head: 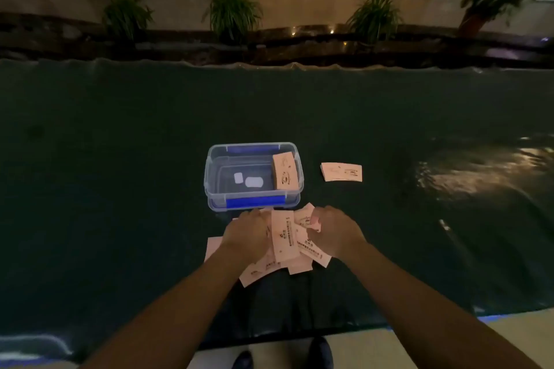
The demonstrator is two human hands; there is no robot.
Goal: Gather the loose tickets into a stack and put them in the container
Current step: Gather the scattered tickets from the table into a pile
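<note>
Several pale pink loose tickets (284, 244) lie in an untidy fan on the dark tabletop, just in front of a clear plastic container (209, 180) with blue clips. My left hand (247, 232) presses on the left side of the pile. On the right side, my right hand (332, 232) pinches a ticket between its fingertips. A stack of tickets (285, 171) leans against the right wall inside the container. Another small stack (341, 172) lies on the table to the right of the container. One ticket (212, 246) pokes out under my left wrist.
Dark tabletop (120, 189) with a glossy reflection at the right. Potted plants (232, 13) stand along a ledge beyond the far edge. My shoes (320, 352) show on the pale floor below the near edge.
</note>
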